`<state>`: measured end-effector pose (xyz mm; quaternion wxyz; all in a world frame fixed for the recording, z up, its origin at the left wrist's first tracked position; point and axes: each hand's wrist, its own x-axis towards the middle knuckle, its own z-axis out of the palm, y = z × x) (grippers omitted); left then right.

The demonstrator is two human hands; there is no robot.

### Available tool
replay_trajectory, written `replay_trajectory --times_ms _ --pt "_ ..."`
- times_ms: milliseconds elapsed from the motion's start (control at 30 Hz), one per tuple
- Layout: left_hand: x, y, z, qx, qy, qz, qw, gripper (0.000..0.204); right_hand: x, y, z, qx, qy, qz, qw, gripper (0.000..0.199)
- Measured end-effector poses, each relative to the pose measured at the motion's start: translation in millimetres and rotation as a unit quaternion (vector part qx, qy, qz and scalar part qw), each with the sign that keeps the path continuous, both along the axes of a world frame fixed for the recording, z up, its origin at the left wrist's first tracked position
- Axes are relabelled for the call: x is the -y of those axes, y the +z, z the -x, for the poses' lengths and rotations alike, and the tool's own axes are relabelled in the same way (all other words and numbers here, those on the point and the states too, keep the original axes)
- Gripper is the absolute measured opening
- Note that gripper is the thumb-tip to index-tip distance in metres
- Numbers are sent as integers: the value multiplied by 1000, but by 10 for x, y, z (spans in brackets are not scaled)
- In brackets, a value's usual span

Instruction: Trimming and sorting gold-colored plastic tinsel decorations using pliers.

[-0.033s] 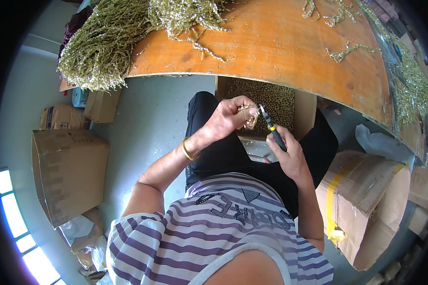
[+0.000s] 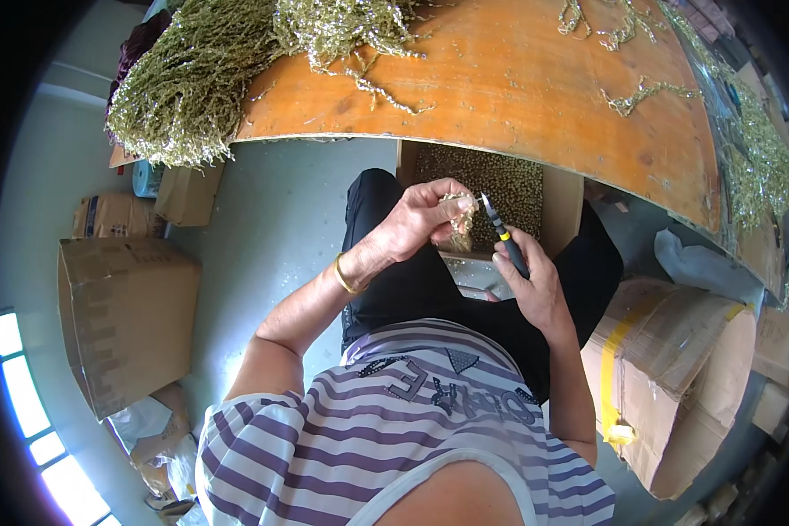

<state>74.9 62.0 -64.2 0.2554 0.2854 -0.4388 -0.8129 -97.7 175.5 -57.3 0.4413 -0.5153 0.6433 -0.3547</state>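
My left hand (image 2: 423,217), with a gold bangle at its wrist, pinches a small bunch of glittery gold beaded strands (image 2: 461,230). Part of the bunch hangs below the fingers. My right hand (image 2: 529,279) is closed round a slim black tool (image 2: 507,241) with a yellow band and a pointed metal tip; its exact kind cannot be told. That tip sits just right of the left fingertips, with a small gap between. Under both hands, an open box (image 2: 562,203) between my knees holds many small gold beads (image 2: 519,180).
An orange wooden table (image 2: 491,79) spans the far side, with heaps of gold strands (image 2: 193,88) at its left and a few loose ones (image 2: 640,95) at its right. Cardboard boxes stand on the floor at left (image 2: 136,316) and right (image 2: 675,351).
The black tool's tip has shifted slightly right, away from the left fingertips. More of the gold bunch hangs below the left hand, which is nearly in the same place.
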Motion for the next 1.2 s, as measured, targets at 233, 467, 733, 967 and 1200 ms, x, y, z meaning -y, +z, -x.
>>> replay_trajectory --times_ms 233,467,733,967,1200 --pt "-103 -151 46 -254 -87 -288 919 20 85 -118 69 -25 21 123 992 37" --pt "-168 -148 77 -157 11 -147 976 18 66 -97 23 -81 -3 113 990 31" --pt "7 -183 87 143 148 674 709 21 -54 80 -229 178 -63 -76 979 21" --pt "-84 -9 71 63 36 257 964 15 -66 -9 -184 64 -55 -14 996 22" --pt "109 2 -26 5 -49 80 996 19 -45 71 -77 3 -11 20 1000 25"
